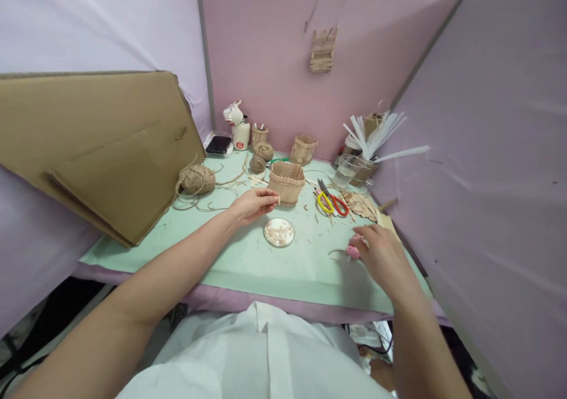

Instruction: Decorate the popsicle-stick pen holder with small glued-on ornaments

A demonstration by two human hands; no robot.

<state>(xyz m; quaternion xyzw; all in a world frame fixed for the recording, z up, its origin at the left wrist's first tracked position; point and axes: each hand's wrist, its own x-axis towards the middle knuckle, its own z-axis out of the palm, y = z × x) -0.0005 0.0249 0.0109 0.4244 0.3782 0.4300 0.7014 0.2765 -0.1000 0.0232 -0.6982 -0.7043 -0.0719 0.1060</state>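
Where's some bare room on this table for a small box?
The table has a bare strip between the dish and the front edge, and another between the cardboard and left forearm. It's crowded behind, around the front basket and yarn, and back right around the scissors.

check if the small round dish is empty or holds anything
Not empty: several pale chips lie in the small round dish, inside its visible rim.
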